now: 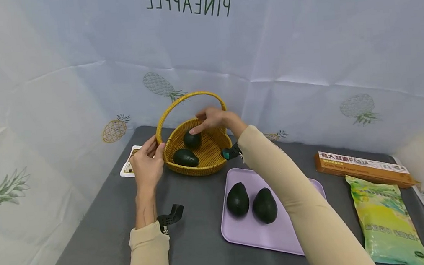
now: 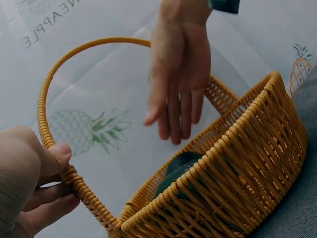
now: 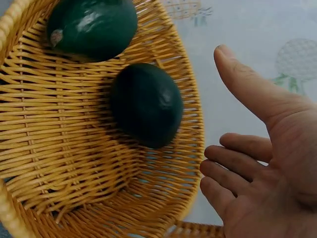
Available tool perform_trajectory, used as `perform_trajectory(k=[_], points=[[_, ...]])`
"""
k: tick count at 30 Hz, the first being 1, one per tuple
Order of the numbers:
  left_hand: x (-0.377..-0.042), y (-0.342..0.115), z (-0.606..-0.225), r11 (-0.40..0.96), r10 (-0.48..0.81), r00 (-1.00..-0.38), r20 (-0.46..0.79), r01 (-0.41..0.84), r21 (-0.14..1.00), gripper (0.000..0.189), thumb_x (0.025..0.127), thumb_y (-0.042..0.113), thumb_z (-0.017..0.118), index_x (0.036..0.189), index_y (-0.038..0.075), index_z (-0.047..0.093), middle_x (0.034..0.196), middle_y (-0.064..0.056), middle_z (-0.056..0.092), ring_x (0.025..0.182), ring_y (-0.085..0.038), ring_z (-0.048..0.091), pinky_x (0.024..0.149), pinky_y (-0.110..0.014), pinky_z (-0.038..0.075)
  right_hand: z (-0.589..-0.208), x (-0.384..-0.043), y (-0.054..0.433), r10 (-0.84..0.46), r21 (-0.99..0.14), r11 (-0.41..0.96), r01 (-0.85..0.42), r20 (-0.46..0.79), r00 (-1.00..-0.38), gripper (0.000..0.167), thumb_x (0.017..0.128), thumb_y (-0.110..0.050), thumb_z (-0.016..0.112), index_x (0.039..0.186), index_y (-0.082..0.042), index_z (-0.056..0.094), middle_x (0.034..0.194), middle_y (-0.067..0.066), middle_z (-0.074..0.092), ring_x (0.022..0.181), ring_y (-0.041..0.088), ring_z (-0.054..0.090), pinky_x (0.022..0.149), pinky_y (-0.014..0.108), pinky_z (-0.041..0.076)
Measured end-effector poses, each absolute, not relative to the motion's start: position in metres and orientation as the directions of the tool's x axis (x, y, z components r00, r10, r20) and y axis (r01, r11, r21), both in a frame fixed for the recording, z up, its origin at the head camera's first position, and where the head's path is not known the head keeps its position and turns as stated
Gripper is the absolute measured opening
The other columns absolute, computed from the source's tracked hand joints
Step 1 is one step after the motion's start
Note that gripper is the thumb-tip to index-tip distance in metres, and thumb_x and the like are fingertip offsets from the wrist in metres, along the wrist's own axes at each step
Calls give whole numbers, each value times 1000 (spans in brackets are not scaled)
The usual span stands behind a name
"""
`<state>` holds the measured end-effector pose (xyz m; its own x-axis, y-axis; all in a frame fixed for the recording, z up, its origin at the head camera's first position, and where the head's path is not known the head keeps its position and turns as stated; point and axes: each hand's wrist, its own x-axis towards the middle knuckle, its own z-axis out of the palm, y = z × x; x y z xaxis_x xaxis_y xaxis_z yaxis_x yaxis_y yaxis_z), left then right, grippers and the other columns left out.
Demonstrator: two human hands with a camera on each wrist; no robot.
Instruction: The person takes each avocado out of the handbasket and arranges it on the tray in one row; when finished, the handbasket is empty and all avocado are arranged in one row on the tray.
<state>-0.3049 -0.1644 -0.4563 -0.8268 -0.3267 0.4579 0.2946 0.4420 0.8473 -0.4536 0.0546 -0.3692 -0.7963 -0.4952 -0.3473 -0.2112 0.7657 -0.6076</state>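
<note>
A yellow wicker basket (image 1: pixel 213 149) with a tall arched handle stands at the back of the table. Inside it lie two dark green avocados, one avocado (image 1: pixel 185 157) at the front left and another avocado (image 3: pixel 146 105) farther back. My left hand (image 1: pixel 148 163) grips the left foot of the handle, thumb and fingers round it in the left wrist view. Over the basket hovers my right hand (image 1: pixel 214 118), fingers extended and holding nothing; the right wrist view shows its palm (image 3: pixel 277 173) apart from the avocados.
Right of the basket, a lilac tray (image 1: pixel 243 235) bears two avocados (image 1: pixel 237 199); my right sleeve covers part of it. A pasta box (image 1: pixel 363 169) and a yellow-green bag (image 1: pixel 388 222) lie at the right. Behind my left hand is a white-edged card or packet (image 1: pixel 127 169).
</note>
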Motion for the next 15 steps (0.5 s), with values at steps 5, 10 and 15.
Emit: perform_trajectory(k=[5,10,15], points=[[-306,-158,-456,441,-315,-826,467,308,843,43,101,17,72,139,0,66,131,-23,70,114,-34,74,95,-35,62,-380,-456,53,-490,-504,817,-281,-350,-798,92,93,-54,75,162,-6,37,165,12,42,151,29,41,125,43,40],[-305,-159,-455,453,-325,-819,474,305,838,42,100,16,73,138,-1,67,129,-24,71,113,-35,74,94,-35,62,-393,-455,42,-474,-436,847,-304,-360,-803,95,92,-60,73,160,-3,39,162,15,44,148,32,44,123,44,43],[-303,-162,-457,461,-339,-813,474,296,836,41,100,14,73,138,-1,67,129,-24,71,113,-35,74,94,-36,61,-404,-455,34,-470,-450,841,-301,-333,-817,91,91,-56,77,156,-1,45,156,17,50,142,33,50,118,43,48]])
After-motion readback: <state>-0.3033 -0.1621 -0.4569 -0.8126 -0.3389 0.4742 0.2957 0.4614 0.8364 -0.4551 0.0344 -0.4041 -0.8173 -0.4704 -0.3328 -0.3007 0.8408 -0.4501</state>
